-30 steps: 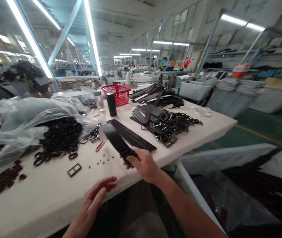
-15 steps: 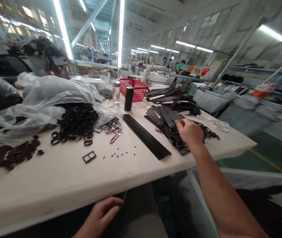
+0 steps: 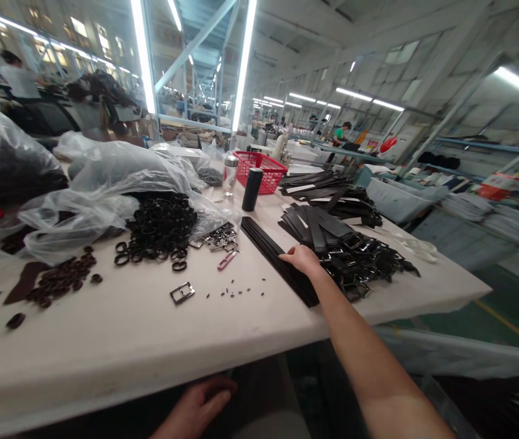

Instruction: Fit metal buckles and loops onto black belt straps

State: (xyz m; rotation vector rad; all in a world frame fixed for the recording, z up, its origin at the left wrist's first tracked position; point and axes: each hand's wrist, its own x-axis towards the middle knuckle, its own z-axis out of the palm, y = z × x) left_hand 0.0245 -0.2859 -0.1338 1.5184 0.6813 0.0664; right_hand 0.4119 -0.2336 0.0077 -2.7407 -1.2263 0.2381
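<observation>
My right hand (image 3: 304, 261) is over a stack of long, flat black straps (image 3: 271, 250). Its fingertips are stretched out at the straps' left edge; none is lifted. Just right of it lies a heap of black belts (image 3: 355, 253) with metal buckles. Below the table's front edge is my left hand (image 3: 200, 405), fingers loosely bent, thumb apart, nothing visible in it. On the cloth lie a single metal buckle (image 3: 182, 293), several tiny dark pins (image 3: 232, 291) and a small pink-handled tool (image 3: 227, 260).
Black strap loops (image 3: 161, 225) spill from a clear plastic bag (image 3: 117, 171); brown loops (image 3: 61, 280) lie at left. Loose buckles (image 3: 218, 236), a dark cylinder (image 3: 252, 189), a glass bottle (image 3: 229, 177) and a red basket (image 3: 273, 177) stand farther back. Grey bins (image 3: 396, 195) flank the table.
My right hand has moved left from the belt heap to the stack of straps. The view has shifted slightly, and my left hand stays below the table edge.
</observation>
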